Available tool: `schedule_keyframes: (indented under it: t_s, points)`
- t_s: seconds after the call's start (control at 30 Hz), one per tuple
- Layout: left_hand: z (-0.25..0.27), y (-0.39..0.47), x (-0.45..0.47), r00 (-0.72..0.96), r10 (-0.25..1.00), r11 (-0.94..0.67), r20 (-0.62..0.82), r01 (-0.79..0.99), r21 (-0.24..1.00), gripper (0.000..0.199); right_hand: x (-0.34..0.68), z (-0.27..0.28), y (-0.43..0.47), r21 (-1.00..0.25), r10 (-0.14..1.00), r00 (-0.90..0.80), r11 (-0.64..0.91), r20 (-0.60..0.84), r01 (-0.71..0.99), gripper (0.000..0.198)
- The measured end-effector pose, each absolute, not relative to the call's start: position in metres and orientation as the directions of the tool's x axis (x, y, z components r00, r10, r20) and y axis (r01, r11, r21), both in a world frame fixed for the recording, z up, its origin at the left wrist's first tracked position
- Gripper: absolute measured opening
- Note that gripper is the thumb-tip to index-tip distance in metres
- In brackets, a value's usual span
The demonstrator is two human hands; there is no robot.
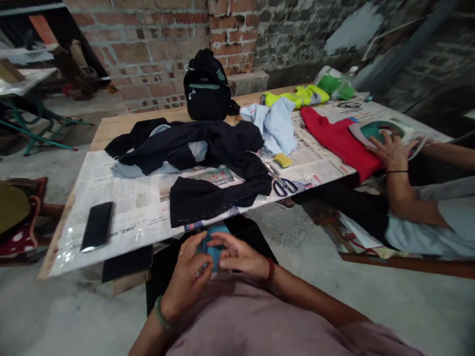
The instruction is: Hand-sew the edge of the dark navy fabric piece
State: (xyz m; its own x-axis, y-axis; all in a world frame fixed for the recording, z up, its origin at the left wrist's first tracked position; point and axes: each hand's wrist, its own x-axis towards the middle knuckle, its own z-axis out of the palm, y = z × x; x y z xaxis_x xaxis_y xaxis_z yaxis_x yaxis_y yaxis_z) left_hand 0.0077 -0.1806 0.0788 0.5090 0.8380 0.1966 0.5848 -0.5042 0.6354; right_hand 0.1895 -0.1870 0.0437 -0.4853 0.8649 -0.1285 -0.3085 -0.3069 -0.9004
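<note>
Over my lap, close to the table's front edge, my two hands face each other with fingertips nearly meeting. My left hand (191, 269) is closed, with a small object between thumb and fingers that is too small to name. My right hand (239, 254) has its fingers bent in toward the left one; what they pinch, if anything, does not show. Behind and between the fingers is a blue surface (214, 247). A dark garment (218, 198) with a line of pale stitches along its edge lies just beyond, and scissors (281, 183) with dark handles rest to its right.
Newspaper under clear plastic covers the table (126, 207). On it are a black phone (97, 226), a yellow sponge (283, 160), light-blue cloth (278, 123) and a black backpack (207, 94). At right, another person's hand (393, 148) is by red cloth (341, 141).
</note>
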Motion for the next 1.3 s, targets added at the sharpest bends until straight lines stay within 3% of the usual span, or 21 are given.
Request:
schedule_keyframes:
  t_s: [0.07, 0.13, 0.3, 0.43, 0.67, 0.8, 0.93, 1.17, 1.3]
  points:
    - [0.077, -0.181, 0.004, 0.439, 0.879, -0.428, 0.183, 0.56, 0.71, 0.015, 0.17, 0.049, -0.194, -0.854, 0.76, -0.634, -0.416, -0.14, -0.311, 0.07]
    - [0.074, -0.184, -0.004, 0.346, 0.931, -0.292, 0.119, 0.507, 0.811, 0.015, 0.159, 0.051, -0.197, -0.835, 0.717, -0.669, -0.48, -0.197, -0.269, 0.063]
    - [0.06, -0.196, -0.02, 0.144, 0.987, 0.034, -0.068, 0.226, 0.974, 0.012, 0.146, 0.049, -0.2, -0.867, 0.776, -0.569, -0.454, -0.272, -0.205, 0.03]
    - [0.054, -0.202, -0.017, 0.132, 0.981, 0.133, -0.142, 0.075, 0.988, 0.011, 0.142, 0.048, -0.206, -0.876, 0.816, -0.475, -0.451, -0.329, -0.169, 0.023]
    - [0.052, -0.202, -0.009, 0.199, 0.965, 0.162, -0.17, 0.051, 0.985, 0.009, 0.15, 0.036, -0.207, -0.933, 0.908, -0.238, -0.361, -0.346, -0.02, 0.022]
    - [0.048, -0.201, -0.009, 0.201, 0.959, 0.209, -0.202, -0.014, 0.978, 0.008, 0.153, 0.033, -0.208, -0.924, 0.9, -0.239, -0.382, -0.366, -0.022, 0.021]
    - [0.047, -0.199, -0.012, 0.195, 0.943, 0.312, -0.271, -0.226, 0.923, 0.007, 0.155, 0.032, -0.208, -0.942, 0.901, -0.284, -0.337, -0.327, 0.016, 0.031]
    - [0.045, -0.192, -0.019, 0.216, 0.883, 0.468, -0.416, -0.47, 0.749, 0.007, 0.166, 0.028, -0.204, -0.878, 0.886, -0.309, -0.421, -0.345, -0.227, 0.03]
    - [0.038, -0.189, -0.028, 0.243, 0.862, 0.494, -0.446, -0.603, 0.626, 0.007, 0.177, 0.025, -0.2, -0.882, 0.903, -0.247, -0.407, -0.35, -0.237, 0.03]
